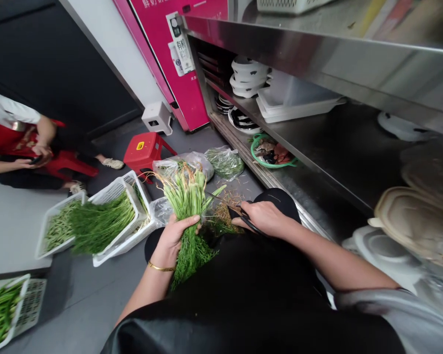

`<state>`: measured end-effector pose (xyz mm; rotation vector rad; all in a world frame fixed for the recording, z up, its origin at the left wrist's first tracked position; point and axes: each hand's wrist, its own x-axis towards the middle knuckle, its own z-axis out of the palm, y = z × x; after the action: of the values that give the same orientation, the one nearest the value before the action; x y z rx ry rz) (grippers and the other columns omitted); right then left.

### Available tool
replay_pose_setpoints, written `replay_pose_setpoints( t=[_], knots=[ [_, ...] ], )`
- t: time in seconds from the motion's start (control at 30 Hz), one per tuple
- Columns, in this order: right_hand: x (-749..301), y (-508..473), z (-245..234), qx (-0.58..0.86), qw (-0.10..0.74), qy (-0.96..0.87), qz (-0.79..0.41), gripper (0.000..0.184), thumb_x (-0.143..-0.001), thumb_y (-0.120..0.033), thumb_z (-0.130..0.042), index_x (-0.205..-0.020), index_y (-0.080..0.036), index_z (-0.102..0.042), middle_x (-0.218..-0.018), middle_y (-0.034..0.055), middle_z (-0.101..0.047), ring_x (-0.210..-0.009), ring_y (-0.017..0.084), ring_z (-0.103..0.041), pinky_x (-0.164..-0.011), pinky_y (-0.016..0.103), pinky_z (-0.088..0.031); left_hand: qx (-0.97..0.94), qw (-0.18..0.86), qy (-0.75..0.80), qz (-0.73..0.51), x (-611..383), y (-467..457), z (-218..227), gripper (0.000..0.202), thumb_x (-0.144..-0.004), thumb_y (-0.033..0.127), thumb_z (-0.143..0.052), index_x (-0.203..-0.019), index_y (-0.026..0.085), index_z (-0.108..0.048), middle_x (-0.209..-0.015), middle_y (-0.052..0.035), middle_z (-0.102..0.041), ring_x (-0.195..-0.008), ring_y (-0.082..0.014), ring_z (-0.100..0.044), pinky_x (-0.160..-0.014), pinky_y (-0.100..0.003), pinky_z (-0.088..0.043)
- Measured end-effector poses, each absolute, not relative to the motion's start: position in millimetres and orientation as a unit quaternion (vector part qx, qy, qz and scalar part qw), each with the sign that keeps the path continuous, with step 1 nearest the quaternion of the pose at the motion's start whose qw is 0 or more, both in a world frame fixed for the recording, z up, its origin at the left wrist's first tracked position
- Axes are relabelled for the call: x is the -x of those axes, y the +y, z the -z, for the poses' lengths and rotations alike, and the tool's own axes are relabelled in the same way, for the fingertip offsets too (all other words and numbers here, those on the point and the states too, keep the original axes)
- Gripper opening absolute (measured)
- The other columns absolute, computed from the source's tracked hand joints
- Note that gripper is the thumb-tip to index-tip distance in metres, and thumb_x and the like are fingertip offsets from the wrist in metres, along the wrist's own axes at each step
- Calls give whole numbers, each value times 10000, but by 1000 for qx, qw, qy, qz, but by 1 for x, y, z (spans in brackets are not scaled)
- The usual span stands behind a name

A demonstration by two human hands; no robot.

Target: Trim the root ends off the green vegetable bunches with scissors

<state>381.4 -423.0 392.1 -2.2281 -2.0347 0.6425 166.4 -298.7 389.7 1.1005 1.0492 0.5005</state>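
My left hand (177, 236) is closed around a bunch of feathery greens (186, 196) that look like dill or fennel. Its pale stems and brownish roots point up and away from me, while the leafy ends hang down over my dark apron. In my right hand (264, 217) are black-handled scissors (253, 225), their blades pointing left toward the stems. Whether the blades touch a stem, I cannot tell. Below and between my hands, cut root trimmings (225, 216) lie scattered on the floor.
White baskets (121, 246) of greens stand at the left, near a red stool (142, 150) and plastic bags (227, 164) of greens. A seated person (18, 132) is at far left. Steel shelving (310, 128) with bowls runs along the right, a green basket (271, 164) beneath it.
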Motion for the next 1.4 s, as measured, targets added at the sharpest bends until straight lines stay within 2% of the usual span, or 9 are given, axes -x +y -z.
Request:
replay_pose_setpoints(
  t=[0.2, 0.37, 0.47, 0.63, 0.77, 0.93, 1.1, 1.4],
  knots=[
    [-387, -419, -384, 719, 0, -666, -199, 649, -877, -692, -254, -1024, -146, -572, -908, 157, -708, -857, 297, -678, -686, 328, -438, -484, 705, 482, -192, -163, -296, -386, 256, -539, 239, -794, -545, 121, -566, -502, -27, -621, -431, -121, -550, -454, -242, -450],
    [-390, -425, -376, 729, -7, -654, -203, 668, -865, -712, -244, -1020, -155, -579, -859, 148, -712, -831, 283, -683, -670, 312, -434, -454, 740, 472, -153, -162, -294, -378, 246, -627, 305, -750, -609, 94, -626, -585, -80, -669, -452, -135, -574, -459, -251, -472],
    [-389, -429, -371, 735, 2, -648, -200, 649, -864, -711, -260, -994, -163, -581, -831, 132, -714, -829, 280, -686, -665, 304, -431, -453, 729, 478, -188, -168, -297, -379, 241, -594, 281, -781, -655, 98, -636, -579, -60, -669, -452, -140, -576, -451, -255, -477],
    [-387, -434, -368, 737, 5, -644, -203, 618, -864, -701, -296, -992, -160, -565, -828, 124, -715, -822, 284, -690, -630, 298, -421, -482, 673, 494, -264, -175, -303, -384, 273, -505, 208, -821, -575, 125, -570, -541, -16, -641, -490, -136, -581, -471, -240, -477],
    [-387, -436, -369, 734, 11, -648, -204, 582, -876, -679, -312, -994, -161, -548, -832, 118, -713, -816, 275, -690, -622, 291, -411, -493, 668, 495, -256, -175, -305, -385, 271, -510, 217, -810, -547, 120, -559, -531, -22, -632, -477, -129, -570, -465, -236, -465],
    [-387, -435, -369, 732, 7, -648, -208, 598, -868, -690, -313, -1010, -157, -543, -841, 125, -714, -825, 290, -689, -628, 306, -423, -485, 680, 493, -243, -177, -306, -384, 276, -507, 207, -804, -698, 110, -630, -512, 0, -617, -418, -118, -535, -406, -224, -428],
    [-387, -435, -365, 733, 8, -647, -212, 619, -859, -704, -311, -1009, -153, -549, -834, 131, -716, -829, 283, -690, -640, 301, -425, -495, 686, 481, -231, -179, -307, -384, 247, -532, 209, -797, -667, 107, -618, -507, -9, -616, -416, -122, -540, -396, -222, -427],
    [-385, -438, -358, 718, 37, -664, -206, 537, -890, -653, -335, -916, -168, -564, -825, 119, -717, -798, 268, -693, -599, 281, -380, -473, 693, 496, -226, -177, -307, -381, 253, -519, 197, -803, -666, 104, -621, -494, -13, -614, -414, -125, -539, -390, -224, -420]
  ],
)
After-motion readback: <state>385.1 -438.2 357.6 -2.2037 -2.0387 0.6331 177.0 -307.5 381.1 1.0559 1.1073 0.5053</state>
